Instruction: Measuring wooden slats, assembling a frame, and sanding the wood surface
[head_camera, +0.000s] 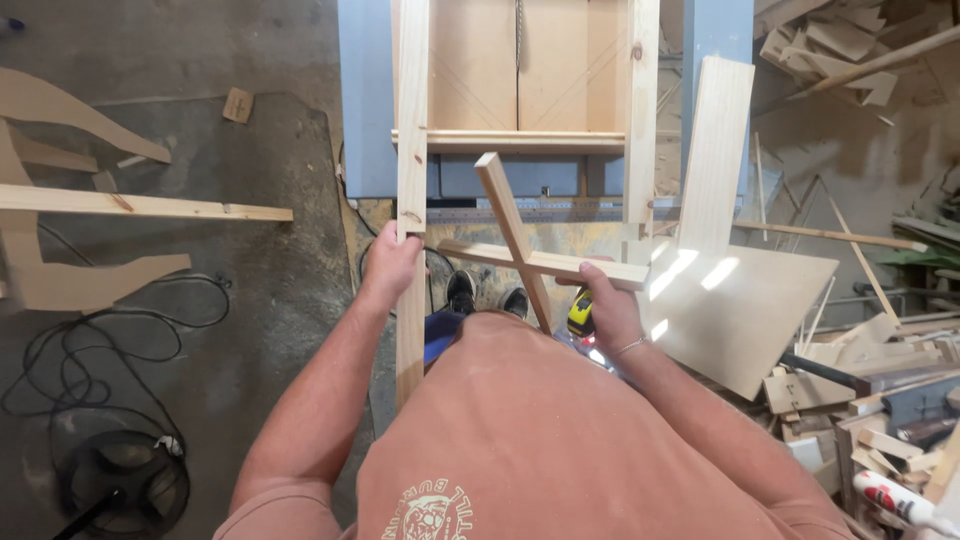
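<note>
I stand over a pale pine frame (412, 120) with two long uprights, a cross rail and two crossed slats. My left hand (388, 262) grips the left upright about halfway along. At the right end of the crossed slats (520, 250), my right hand (606, 300) is closed on a yellow and black power tool (580, 315), mostly hidden beneath the hand. My orange shirt hides the frame's lower part.
A blue machine base (366, 100) stands behind the frame. A plywood sheet (745, 305) and a board (716, 150) lean at right beside heaped offcuts (880, 400). Curved wooden cutouts (60, 270), black cables (100, 340) and a round stand base (125, 480) lie on the concrete at left.
</note>
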